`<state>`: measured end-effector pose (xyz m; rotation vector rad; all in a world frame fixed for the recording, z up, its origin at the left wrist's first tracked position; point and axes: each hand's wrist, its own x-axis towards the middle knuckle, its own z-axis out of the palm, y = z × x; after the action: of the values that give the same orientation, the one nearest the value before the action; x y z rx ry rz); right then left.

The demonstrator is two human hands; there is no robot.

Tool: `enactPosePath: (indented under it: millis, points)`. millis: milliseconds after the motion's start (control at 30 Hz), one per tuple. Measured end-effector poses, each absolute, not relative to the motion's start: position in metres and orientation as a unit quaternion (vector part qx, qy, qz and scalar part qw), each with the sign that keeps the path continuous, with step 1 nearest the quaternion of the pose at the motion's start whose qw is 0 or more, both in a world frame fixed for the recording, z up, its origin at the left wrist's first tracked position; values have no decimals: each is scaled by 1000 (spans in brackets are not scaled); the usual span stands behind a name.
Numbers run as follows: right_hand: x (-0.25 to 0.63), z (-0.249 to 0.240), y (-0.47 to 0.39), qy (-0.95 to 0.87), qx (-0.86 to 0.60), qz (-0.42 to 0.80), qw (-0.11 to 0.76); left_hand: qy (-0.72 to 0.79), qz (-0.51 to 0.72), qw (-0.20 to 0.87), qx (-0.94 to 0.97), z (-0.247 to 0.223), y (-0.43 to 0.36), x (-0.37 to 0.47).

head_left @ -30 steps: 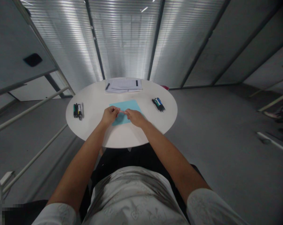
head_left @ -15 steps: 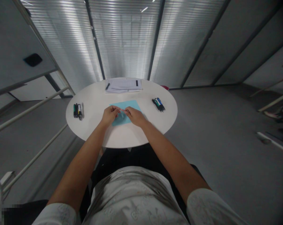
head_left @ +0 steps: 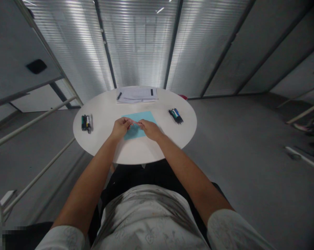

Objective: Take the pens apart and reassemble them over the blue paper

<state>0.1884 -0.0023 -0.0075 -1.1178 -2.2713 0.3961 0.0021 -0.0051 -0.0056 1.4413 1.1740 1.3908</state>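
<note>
A thin, small pinkish-red strip (head_left: 135, 122) spans the gap between my two hands; its exact kind is too small to make out. My left hand (head_left: 121, 127) pinches one end between thumb and fingers. The other end is in the closed fingers of my right hand (head_left: 149, 128). Both hands are held over a light-blue sheet (head_left: 142, 115), which lies on the white round table (head_left: 136, 152). My hands cover part of the sheet.
Several markers (head_left: 86, 123) lie at the table's left, and several more pens (head_left: 176, 116) at the right. A stack of papers (head_left: 137, 95) with a dark pen (head_left: 119, 96) on it sits at the far edge. A pale metal rail (head_left: 42, 116) runs along the left.
My left hand has shifted very slightly to the left, and a little more of the pinkish strip shows between the hands. All else looks the same.
</note>
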Motion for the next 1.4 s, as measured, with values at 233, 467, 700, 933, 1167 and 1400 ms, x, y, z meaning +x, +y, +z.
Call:
enactPosePath:
  millis: [233, 467, 700, 933, 1167, 1400]
  points:
    - [189, -10, -1, -849, -405, 173, 291, 454, 549, 417, 565, -4, -6, 2]
    - [189, -6, -6, -833, -433, 176, 296, 437, 559, 423, 564, -8, -2, 0]
    - [189, -15, 3, -807, -431, 180, 363, 438, 585, 429, 531, -5, -3, 1]
    - [191, -16, 6, -815, -405, 204, 360, 447, 577, 419, 540, -6, -3, -1]
    - [191, -20, 8, -802, -390, 245, 379, 457, 571, 420, 537, -7, -1, -3]
    - [191, -19, 18, -636, -364, 434, 524, 437, 642, 429, 462, -9, 4, -6]
